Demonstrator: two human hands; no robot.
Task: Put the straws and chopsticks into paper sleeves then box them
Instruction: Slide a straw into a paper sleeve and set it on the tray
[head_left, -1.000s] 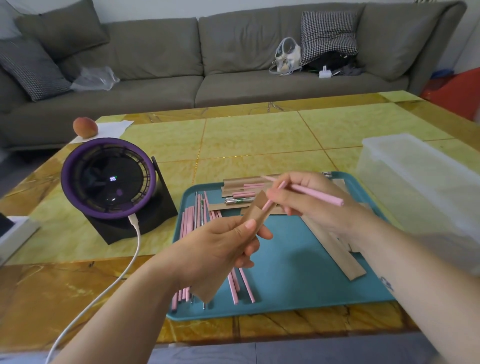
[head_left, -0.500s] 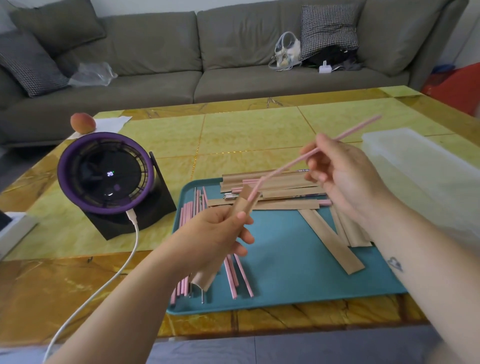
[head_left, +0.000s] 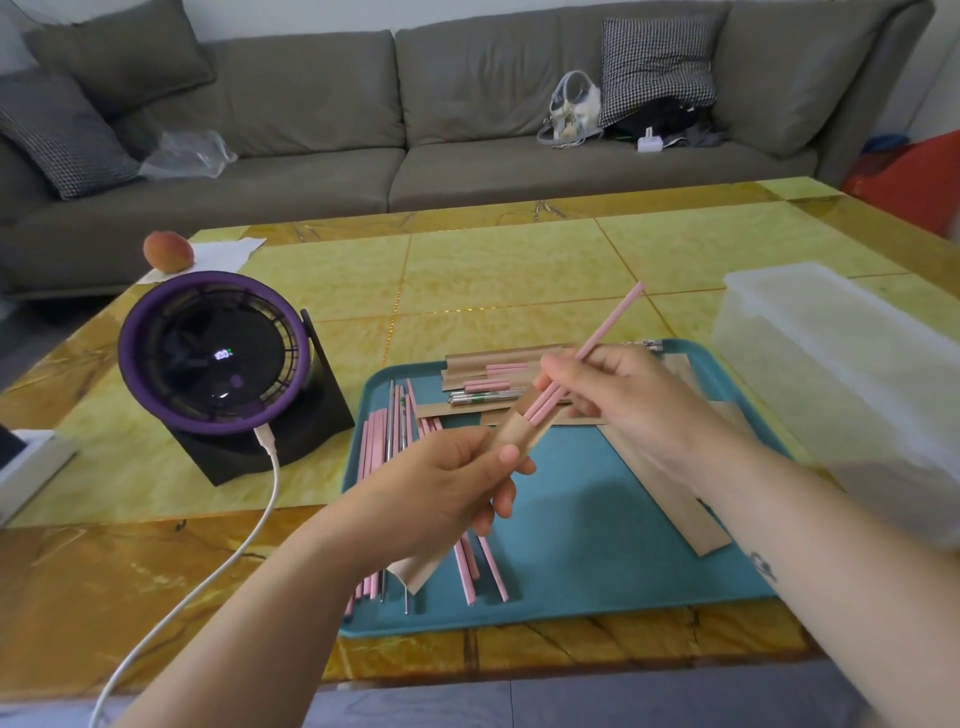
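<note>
- The left hand (head_left: 441, 493) covers the middle of the paper sleeve (head_left: 514, 434). Only the sleeve's open mouth above the thumb and its lower end below the palm show.
- The right hand (head_left: 613, 395) hides part of the pile of filled sleeves (head_left: 498, 361) at the tray's far end, and its forearm crosses the empty sleeves (head_left: 675, 499) lying on the right side.
- How many pink shafts sit in the held sleeve's mouth is hard to count.
- The clear plastic box (head_left: 831, 374) is cut off by the right edge, and its inside is too hazy to read.
- The teal tray (head_left: 597, 545) lies near the counter's (head_left: 519, 270) front edge, with bare tray floor under the hands. The box stands just beside its right rim and a purple desk fan (head_left: 208, 358) stands to the left, its white cable (head_left: 260, 519) trailing off the front.
- A peach (head_left: 168, 251) sits at the far left corner, and the far half of the counter is open.
- The left hand's fingers are curled round the brown sleeve, holding it tilted above the tray.
- The right hand pinches a pink straw (head_left: 608, 325) that slants up and away, its lower end in the sleeve's mouth.
- Loose pink straws (head_left: 371, 452) and thin metal straws (head_left: 389, 415) lie lengthwise on the tray's left side.
</note>
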